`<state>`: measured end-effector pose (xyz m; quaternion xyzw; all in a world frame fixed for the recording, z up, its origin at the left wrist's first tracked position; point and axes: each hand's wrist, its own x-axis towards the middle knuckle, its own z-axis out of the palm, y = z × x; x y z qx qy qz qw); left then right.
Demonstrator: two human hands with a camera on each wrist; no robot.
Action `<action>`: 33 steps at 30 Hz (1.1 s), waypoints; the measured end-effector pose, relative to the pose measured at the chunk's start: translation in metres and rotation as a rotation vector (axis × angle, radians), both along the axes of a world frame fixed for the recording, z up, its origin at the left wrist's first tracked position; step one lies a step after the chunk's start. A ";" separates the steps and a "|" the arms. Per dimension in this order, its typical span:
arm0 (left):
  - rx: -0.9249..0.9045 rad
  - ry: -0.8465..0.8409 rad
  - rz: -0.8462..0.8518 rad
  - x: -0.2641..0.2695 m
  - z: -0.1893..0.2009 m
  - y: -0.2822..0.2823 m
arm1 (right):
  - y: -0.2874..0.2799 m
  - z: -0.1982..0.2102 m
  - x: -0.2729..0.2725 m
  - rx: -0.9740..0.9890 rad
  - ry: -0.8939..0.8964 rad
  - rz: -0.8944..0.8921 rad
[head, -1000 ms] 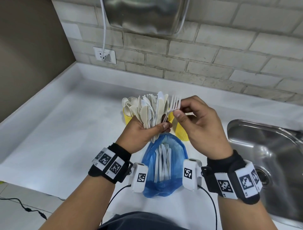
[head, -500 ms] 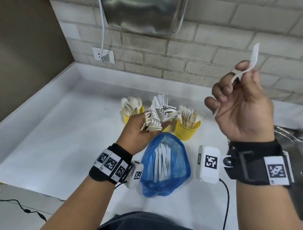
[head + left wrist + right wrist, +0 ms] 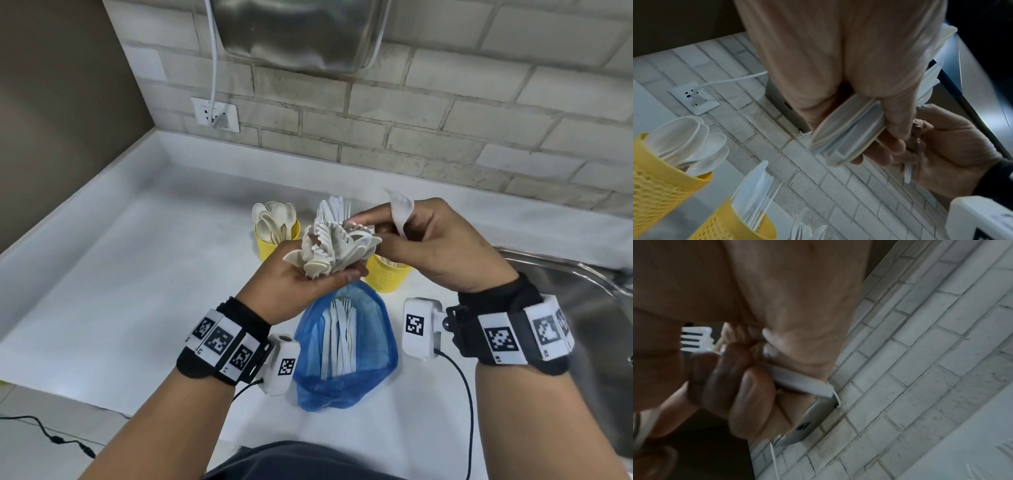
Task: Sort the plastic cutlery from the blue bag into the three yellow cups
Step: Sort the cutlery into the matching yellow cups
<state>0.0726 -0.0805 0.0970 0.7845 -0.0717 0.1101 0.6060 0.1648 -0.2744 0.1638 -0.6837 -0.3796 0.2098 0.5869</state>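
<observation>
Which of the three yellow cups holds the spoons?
The left yellow cup, nearest the wall socket: rounded spoon bowls stand up out of it. The middle cup, mostly hidden behind the left hand, holds knives; the right cup sits beneath the right hand.

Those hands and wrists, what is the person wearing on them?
The hands are bare: no gloves, no sleeves. Each wrist carries a black band with white tags printed in black square codes. The right band is alike. A small white box with its own code hangs by the left wrist, another by the right, each trailing a thin black cable.
</observation>
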 end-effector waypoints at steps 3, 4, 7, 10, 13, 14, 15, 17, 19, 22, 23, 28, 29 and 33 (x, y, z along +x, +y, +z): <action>0.003 0.038 -0.057 0.001 0.003 0.006 | -0.001 0.001 0.002 0.006 0.018 0.083; -0.010 0.043 -0.067 0.001 0.003 0.007 | 0.000 0.001 0.001 0.012 -0.004 0.084; -0.047 0.016 -0.074 0.002 0.006 0.007 | 0.009 -0.001 -0.006 0.093 -0.095 -0.054; -0.032 -0.034 -0.063 0.003 0.011 0.006 | 0.024 -0.009 -0.017 0.238 -0.164 -0.227; -0.049 -0.040 -0.052 0.006 0.012 0.005 | 0.035 -0.012 -0.025 0.326 -0.145 -0.352; -0.061 -0.037 -0.054 0.008 0.012 0.005 | 0.036 -0.014 -0.025 0.357 -0.132 -0.389; -0.081 -0.037 -0.059 0.009 0.012 0.005 | 0.037 -0.015 -0.025 0.380 -0.130 -0.414; -0.133 -0.040 -0.053 0.010 0.009 0.004 | 0.039 -0.014 -0.025 0.379 -0.164 -0.468; -0.172 -0.064 -0.025 0.010 0.009 0.003 | 0.043 -0.013 -0.025 0.365 -0.193 -0.516; -0.251 -0.091 0.019 0.008 0.008 -0.001 | 0.048 -0.013 -0.026 0.380 -0.209 -0.633; -0.299 -0.084 0.026 0.009 0.007 -0.002 | 0.049 -0.014 -0.025 0.413 -0.189 -0.684; -0.384 -0.073 0.097 0.013 0.004 0.003 | 0.051 -0.014 -0.024 0.451 -0.119 -0.712; -0.365 -0.077 0.113 0.013 0.005 0.004 | 0.052 -0.014 -0.024 0.467 -0.083 -0.657; -0.323 -0.080 0.124 0.012 0.009 0.002 | 0.055 -0.019 -0.027 0.482 0.113 -0.410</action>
